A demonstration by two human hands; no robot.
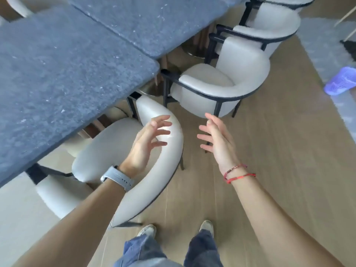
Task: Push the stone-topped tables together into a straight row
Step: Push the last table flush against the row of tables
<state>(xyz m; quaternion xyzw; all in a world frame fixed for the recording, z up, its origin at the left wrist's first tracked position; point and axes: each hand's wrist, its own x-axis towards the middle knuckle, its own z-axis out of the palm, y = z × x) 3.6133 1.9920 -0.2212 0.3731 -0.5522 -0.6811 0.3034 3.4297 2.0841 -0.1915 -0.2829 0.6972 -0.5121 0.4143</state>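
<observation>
Two dark grey stone-topped tables fill the upper left: the near table [63,74] and the far table [150,22]. Their edges meet along a thin seam, and the far one's corner juts out further right. My left hand [148,143], with a grey watch on the wrist, hovers with spread fingers over the curved back of a white chair [165,170]. My right hand [217,139], with red string bracelets on the wrist, is held out open over the floor. Neither hand touches a table or holds anything.
The white chair is tucked under the near table. A second white armchair [231,89] stands beside the far table's corner, with more chairs [273,22] behind it. A purple object [341,81] lies at the right. My feet [148,230] stand on wood floor.
</observation>
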